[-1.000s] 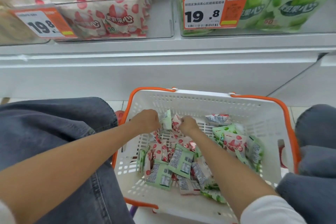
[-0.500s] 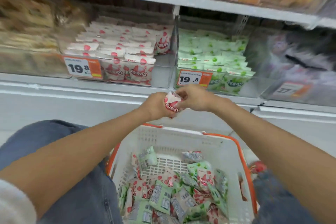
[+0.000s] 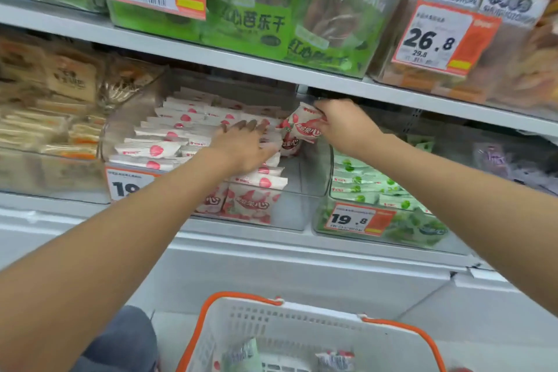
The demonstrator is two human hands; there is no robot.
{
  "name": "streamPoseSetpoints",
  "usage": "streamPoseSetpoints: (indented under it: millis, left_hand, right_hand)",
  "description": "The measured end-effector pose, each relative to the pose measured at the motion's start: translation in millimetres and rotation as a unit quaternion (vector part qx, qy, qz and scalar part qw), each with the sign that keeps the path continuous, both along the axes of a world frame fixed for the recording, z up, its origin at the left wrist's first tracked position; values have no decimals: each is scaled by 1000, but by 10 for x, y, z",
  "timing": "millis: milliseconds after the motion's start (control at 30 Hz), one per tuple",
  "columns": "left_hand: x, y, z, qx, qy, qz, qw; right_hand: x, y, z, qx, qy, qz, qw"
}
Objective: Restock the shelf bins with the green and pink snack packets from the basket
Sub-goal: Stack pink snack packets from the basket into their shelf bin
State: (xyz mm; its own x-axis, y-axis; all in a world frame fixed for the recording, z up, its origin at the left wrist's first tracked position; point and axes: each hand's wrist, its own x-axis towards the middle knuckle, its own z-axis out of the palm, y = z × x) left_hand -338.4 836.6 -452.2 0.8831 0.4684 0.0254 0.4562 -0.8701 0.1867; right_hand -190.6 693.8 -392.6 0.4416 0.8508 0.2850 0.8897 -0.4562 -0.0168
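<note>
My right hand (image 3: 344, 125) grips pink snack packets (image 3: 299, 127) and holds them over the right side of the clear pink-packet bin (image 3: 297, 199) on the middle shelf. Flat on the rows of pink packets (image 3: 169, 136) stacked in that bin lies my left hand (image 3: 244, 145), its fingers stretched out. To the right stands the green-packet bin (image 3: 392, 226), partly filled with green packets (image 3: 362, 184). The white basket (image 3: 302, 332) with orange handles sits below, between my knees; only a few packets (image 3: 332, 359) show at its bottom edge.
The upper shelf edge (image 3: 271, 66) runs just above my right hand and carries bins of green dried-fruit bags (image 3: 256, 9) with price tags. Left of the pink bin is a bin of brown snack packs (image 3: 45, 115). A white base panel (image 3: 302, 275) fronts the shelf below.
Both hands lifted pink packets out of the basket and rose to the pink bin. My left hand no longer holds the packet and now lies flat on the stacked rows.
</note>
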Motion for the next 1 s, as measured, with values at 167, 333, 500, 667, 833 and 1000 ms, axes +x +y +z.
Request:
streamPoseSetpoints:
  millis: [167, 333, 500, 667, 833, 1000]
  left_hand:
    - [45, 76, -147, 34, 18, 9, 999]
    - [47, 79, -139, 37, 18, 7, 999]
    - [65, 79, -156, 44, 19, 10, 999]
    - [73, 84, -173, 53, 15, 11, 998]
    - [85, 86, -188, 48, 9, 10, 999]
    - [98, 105, -202, 40, 1, 14, 999]
  right_hand:
    - [201, 435, 13, -126, -41, -51, 990]
    - [249, 576, -66, -178, -18, -30, 983]
    - [208, 716, -262, -209, -3, -40, 977]
    - [166, 766, -272, -211, -39, -54, 975]
    - [77, 839, -378, -200, -52, -68, 976]
    - [-24, 809, -356, -163, -40, -97, 981]
